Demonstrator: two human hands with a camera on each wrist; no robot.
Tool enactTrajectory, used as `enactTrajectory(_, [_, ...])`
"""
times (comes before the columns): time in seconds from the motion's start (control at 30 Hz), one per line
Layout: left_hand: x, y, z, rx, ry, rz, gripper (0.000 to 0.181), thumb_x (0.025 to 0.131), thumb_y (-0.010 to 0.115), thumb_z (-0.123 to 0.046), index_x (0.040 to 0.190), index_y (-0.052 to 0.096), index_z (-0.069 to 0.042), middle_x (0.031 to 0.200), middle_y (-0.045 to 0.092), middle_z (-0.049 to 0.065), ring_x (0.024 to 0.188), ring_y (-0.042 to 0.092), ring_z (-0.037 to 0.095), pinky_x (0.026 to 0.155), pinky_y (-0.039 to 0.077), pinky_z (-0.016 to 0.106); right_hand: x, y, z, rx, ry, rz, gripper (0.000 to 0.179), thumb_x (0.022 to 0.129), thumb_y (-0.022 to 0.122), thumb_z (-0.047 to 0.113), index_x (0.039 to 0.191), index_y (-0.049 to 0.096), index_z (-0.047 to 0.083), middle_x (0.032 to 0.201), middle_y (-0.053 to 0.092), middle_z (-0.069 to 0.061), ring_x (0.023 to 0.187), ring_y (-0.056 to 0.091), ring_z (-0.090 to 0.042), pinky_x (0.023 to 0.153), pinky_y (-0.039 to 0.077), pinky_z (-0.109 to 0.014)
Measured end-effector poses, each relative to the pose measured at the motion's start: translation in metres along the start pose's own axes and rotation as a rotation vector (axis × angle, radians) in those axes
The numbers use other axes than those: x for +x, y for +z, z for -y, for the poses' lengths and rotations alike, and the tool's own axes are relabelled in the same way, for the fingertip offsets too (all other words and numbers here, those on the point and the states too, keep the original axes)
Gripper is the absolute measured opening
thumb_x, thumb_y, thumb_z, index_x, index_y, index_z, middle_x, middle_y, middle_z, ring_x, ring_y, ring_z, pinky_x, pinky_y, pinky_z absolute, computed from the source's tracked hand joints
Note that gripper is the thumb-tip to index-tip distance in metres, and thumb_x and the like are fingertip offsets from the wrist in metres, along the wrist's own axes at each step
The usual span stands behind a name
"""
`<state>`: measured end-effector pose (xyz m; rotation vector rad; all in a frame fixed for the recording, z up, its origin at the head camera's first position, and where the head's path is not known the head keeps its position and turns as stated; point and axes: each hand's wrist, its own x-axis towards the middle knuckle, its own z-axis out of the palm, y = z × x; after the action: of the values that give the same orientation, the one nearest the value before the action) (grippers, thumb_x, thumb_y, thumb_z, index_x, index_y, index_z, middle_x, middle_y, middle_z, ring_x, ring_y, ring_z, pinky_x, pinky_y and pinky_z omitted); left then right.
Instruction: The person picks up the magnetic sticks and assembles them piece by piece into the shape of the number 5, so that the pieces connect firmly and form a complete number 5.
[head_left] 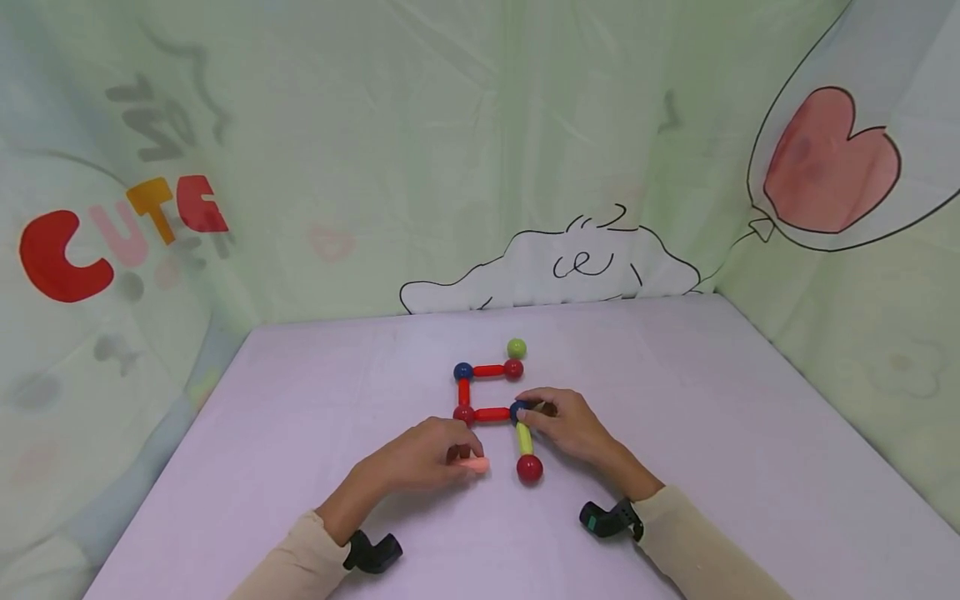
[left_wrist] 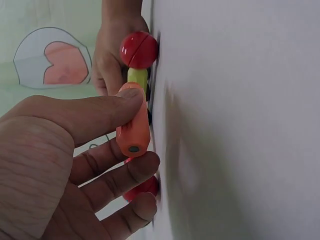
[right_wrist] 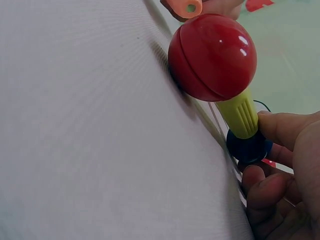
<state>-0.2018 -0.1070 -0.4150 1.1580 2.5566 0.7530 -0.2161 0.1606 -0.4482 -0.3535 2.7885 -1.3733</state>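
My left hand (head_left: 423,454) pinches a short orange rod (left_wrist: 134,127) between thumb and fingers, its round grey tip facing the left wrist camera. My right hand (head_left: 570,423) grips a blue ball (right_wrist: 246,149) at a corner of a ball-and-rod shape lying on the table. From that ball a yellow rod (head_left: 525,440) runs toward me to a large red ball (head_left: 529,468). A red rod (head_left: 492,414) goes left to another red ball (head_left: 464,414), partly behind my left hand. The orange rod is apart from the shape.
Farther back, red rods link a second blue ball (head_left: 463,372) to a red ball (head_left: 513,368). Just behind that lies a green ball (head_left: 517,348). The pale table (head_left: 675,375) meets a printed curtain (head_left: 450,167) at the back and sides.
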Motion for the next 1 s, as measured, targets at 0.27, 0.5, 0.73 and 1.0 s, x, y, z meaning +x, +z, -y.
enactTrajectory(0.27, [0.013,0.007,-0.011,0.004,0.042,0.019,0.017,0.091,0.077,-0.023,0.108,0.074,-0.021,0.087,0.060,-0.014,0.080,0.055,0.003,0.073,0.049,0.019,0.000,-0.001,0.001,0.004,-0.016,-0.001,0.031,0.095,0.071,0.021,0.124,0.072,0.010,0.106,0.069,-0.001,0.092,0.058,-0.019,0.079,0.052,-0.031])
enactTrajectory(0.5, [0.019,0.011,-0.018,0.011,0.072,0.012,0.018,0.091,0.078,-0.021,0.108,0.075,-0.020,0.084,0.059,-0.014,0.078,0.054,0.003,0.070,0.049,0.018,-0.001,-0.001,0.003,0.012,-0.018,0.001,0.030,0.095,0.071,0.020,0.123,0.072,0.010,0.106,0.070,-0.001,0.092,0.058,-0.019,0.080,0.051,-0.033])
enactTrajectory(0.73, [0.021,0.014,-0.021,0.021,0.071,0.022,0.019,0.090,0.078,-0.018,0.109,0.075,-0.018,0.086,0.060,-0.013,0.079,0.054,0.004,0.071,0.048,0.017,-0.001,-0.001,0.004,0.012,-0.013,0.004,0.030,0.095,0.071,0.021,0.123,0.072,0.011,0.105,0.069,-0.001,0.092,0.058,-0.019,0.081,0.050,-0.032])
enactTrajectory(1.0, [0.020,0.014,-0.020,0.016,0.076,0.024,0.018,0.091,0.077,-0.018,0.110,0.076,-0.018,0.088,0.062,-0.014,0.081,0.056,0.004,0.074,0.048,0.017,-0.001,-0.002,0.004,0.009,-0.012,0.006,0.031,0.095,0.071,0.021,0.123,0.072,0.010,0.104,0.069,-0.001,0.092,0.057,-0.019,0.080,0.050,-0.033])
